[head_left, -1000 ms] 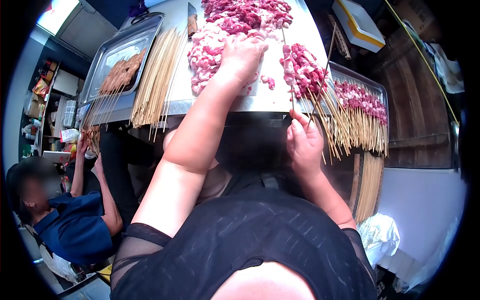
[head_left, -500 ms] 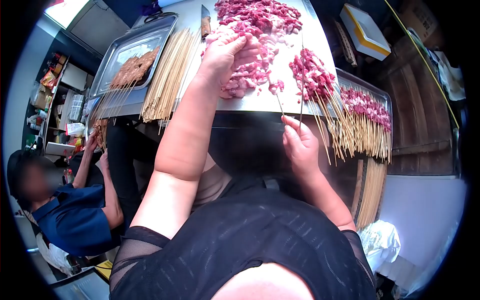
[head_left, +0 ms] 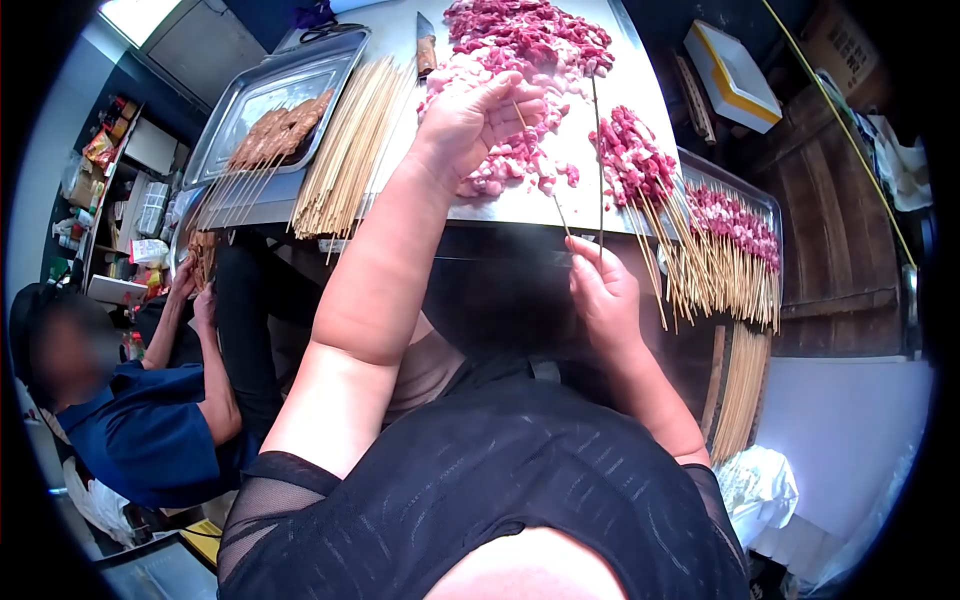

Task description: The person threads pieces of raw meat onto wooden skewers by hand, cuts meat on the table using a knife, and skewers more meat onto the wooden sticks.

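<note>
My right hand [head_left: 605, 295] pinches the lower end of a thin wooden skewer [head_left: 561, 217] in front of the table edge. Small pieces of raw meat [head_left: 547, 184] sit partway up that skewer. At its upper end is my left hand [head_left: 478, 122], fingers curled in and thumb extended; the skewer's tip shows between them. Whatever the left fingers hold is hidden. Under and beyond that hand lies a loose pile of cut raw meat [head_left: 535, 35]. A thin dark rod [head_left: 600, 190] rises beside my right fingers; I cannot tell whether they hold it.
Bare skewers [head_left: 345, 150] and a knife [head_left: 426, 50] lie left on the metal table. A tray [head_left: 225, 125] holds browned skewers. Threaded meat skewers [head_left: 635, 160] lie right, more in another tray [head_left: 777, 215]. A seated co-worker [head_left: 150, 430] holds skewers at left.
My left hand has turned slightly and moved a little right and down; the skewer tip now shows between its fingers. My right hand has barely moved. The whole view has shifted slightly.
</note>
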A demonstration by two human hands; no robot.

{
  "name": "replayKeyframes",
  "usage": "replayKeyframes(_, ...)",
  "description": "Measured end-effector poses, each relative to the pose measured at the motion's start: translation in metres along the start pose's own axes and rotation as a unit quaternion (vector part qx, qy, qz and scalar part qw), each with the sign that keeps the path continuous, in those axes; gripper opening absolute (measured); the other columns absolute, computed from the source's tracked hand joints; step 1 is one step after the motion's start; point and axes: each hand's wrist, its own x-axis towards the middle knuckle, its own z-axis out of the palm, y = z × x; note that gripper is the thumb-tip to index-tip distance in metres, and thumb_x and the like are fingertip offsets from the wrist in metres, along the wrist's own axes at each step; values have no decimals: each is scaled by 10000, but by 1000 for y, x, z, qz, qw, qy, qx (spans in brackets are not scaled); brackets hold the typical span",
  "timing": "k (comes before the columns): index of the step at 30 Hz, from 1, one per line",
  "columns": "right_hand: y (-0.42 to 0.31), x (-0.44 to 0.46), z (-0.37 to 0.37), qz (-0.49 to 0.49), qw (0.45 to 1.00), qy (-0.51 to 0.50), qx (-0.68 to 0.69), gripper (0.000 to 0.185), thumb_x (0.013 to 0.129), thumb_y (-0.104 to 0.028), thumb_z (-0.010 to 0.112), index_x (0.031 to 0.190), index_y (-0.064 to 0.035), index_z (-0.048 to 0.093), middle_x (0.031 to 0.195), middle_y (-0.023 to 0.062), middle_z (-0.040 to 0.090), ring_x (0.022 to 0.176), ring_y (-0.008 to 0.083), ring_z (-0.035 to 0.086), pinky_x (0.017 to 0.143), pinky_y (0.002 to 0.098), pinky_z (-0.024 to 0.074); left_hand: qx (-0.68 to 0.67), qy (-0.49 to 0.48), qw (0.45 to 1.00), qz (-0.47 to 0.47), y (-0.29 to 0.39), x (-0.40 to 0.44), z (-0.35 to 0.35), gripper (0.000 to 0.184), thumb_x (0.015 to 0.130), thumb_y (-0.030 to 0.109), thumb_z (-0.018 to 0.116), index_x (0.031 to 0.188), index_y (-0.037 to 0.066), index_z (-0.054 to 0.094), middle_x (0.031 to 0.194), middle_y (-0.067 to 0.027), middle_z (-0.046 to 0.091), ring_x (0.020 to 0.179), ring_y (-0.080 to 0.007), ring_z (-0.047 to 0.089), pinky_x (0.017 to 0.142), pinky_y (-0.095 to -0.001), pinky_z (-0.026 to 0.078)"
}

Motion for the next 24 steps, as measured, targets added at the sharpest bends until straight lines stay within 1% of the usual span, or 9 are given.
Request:
replayKeyframes(7,2,1,-4,-40,997,29,-54,247,910,-65,519,1144,-12,581,705,-44,514,582,12,438,514,147,353,1,-9,1000,-10,0,-2,-1,260,938,179,483,1119,-7,505,1033,-182,623,929,-246,635,825,-347,531)
replayKeyframes(9,3,1,-4,-51,996,34,-59,248,909,-62,521,1144,-12,581,705,-45,512,581,12,437,515,147,354,-17,-1,1000,0,-1,-2,3,199,950,114,413,1045,-20,525,1040,-254,605,951,-313,631,812,-382,543)
replayKeyframes(12,3,1,-6,-57,996,34,-56,242,905,-55,525,1134,-12,590,704,-39,517,584,17,444,523,152,365,-27,6,1000,-7,0,-4,7,203,953,112,399,1050,-19,520,1054,-261,597,966,-321,624,833,-392,534)
replayKeyframes(14,1,2,-7,-86,988,46,-117,233,899,-45,529,1118,-8,602,704,-30,530,590,26,457,534,162,381,-29,1,1000,-10,1,-5,7,206,955,113,392,1051,-18,519,1060,-263,594,974,-324,621,838,-393,532)
replayKeyframes(17,-7,2,-10,-111,982,47,-145,228,894,-37,533,1106,-4,609,704,-24,538,596,32,466,545,170,392,-28,-6,999,-14,3,-7,8,212,957,113,380,1054,-17,518,1069,-263,591,990,-329,614,844,-393,529)
replayKeyframes(24,-10,3,-11,-128,979,43,-151,227,892,-31,532,1103,-1,610,710,-24,540,595,32,460,546,168,389,-25,-25,999,-18,0,-6,10,245,963,121,354,1066,-25,522,1088,-268,583,1020,-324,601,843,-377,528)
